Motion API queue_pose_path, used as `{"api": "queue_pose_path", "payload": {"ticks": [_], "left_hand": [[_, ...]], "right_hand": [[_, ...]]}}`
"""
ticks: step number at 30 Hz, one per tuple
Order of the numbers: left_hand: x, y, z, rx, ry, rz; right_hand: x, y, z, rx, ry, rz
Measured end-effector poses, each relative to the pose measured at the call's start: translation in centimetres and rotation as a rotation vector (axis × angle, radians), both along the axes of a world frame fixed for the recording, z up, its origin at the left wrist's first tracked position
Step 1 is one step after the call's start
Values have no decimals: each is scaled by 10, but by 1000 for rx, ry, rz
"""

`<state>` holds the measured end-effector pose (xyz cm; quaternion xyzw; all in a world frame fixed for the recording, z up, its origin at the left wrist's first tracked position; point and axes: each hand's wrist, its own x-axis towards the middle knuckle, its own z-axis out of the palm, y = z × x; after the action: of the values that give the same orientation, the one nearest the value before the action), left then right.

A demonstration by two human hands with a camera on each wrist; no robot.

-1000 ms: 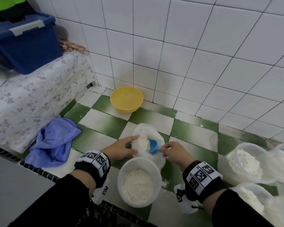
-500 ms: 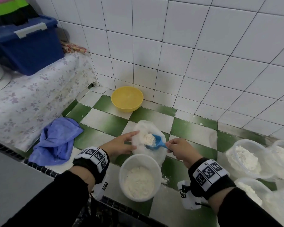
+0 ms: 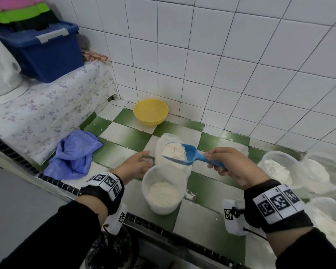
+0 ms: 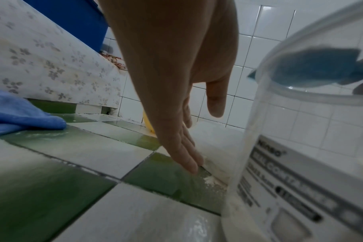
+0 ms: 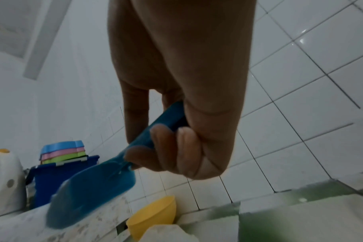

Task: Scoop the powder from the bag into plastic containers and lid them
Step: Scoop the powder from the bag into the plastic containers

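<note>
Green-and-white checkered counter (image 3: 128, 136) across the lower middle of the head view, under white wall tiles. Upper left: blue storage bin (image 3: 45, 53) on a floral cloth (image 3: 37, 113). Left of centre: crumpled blue rag (image 3: 74, 154). Right edge: filled plastic containers (image 3: 277, 167), heaped with powder. Below centre: open container (image 3: 163, 188), part-filled with white powder. Just behind it: powder bag (image 3: 163, 140). Against the wall, centre: yellow bowl (image 3: 150, 111). Left hand (image 3: 134, 167) beside the bag, fingers straight and together, tips down by the bag's base in the wrist view, gripping nothing. Right hand (image 3: 235, 166) curled round the handle of the blue scoop (image 3: 190, 156), heaped with powder, held above the open container's far rim.
</note>
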<state>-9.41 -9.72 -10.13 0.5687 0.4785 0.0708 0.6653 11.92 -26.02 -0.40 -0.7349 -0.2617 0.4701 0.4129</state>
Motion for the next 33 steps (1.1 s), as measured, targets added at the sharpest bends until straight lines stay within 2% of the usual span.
{"api": "queue_pose_path", "payload": {"ticks": [4, 8, 12, 16, 20, 25, 28, 30, 33], "left_hand": [[-6, -7, -6, -19, 53, 17], [-10, -14, -8, -16, 78, 46], [-12, -15, -9, -41, 100, 41], [-13, -17, -7, -42, 103, 35], [-14, -16, -7, -30, 120, 35], [-9, -11, -4, -13, 86, 10], [-4, -9, 2, 8, 53, -19], [-2, -6, 5, 4, 26, -37], [3, -1, 12, -29, 49, -142]], "right_hand": [[-11, -12, 16, -10, -79, 171], [-29, -13, 19, -62, -436, 357], [-47, -15, 13, 8, -782, 526], [-52, -14, 3, 113, -942, 597], [-47, -13, 7, 156, -901, 565], [-27, -13, 23, 62, -561, 450], [-9, -12, 26, 77, -449, 312], [0, -6, 21, 71, -437, 259], [6, 9, 2, 1, -541, 229]]}}
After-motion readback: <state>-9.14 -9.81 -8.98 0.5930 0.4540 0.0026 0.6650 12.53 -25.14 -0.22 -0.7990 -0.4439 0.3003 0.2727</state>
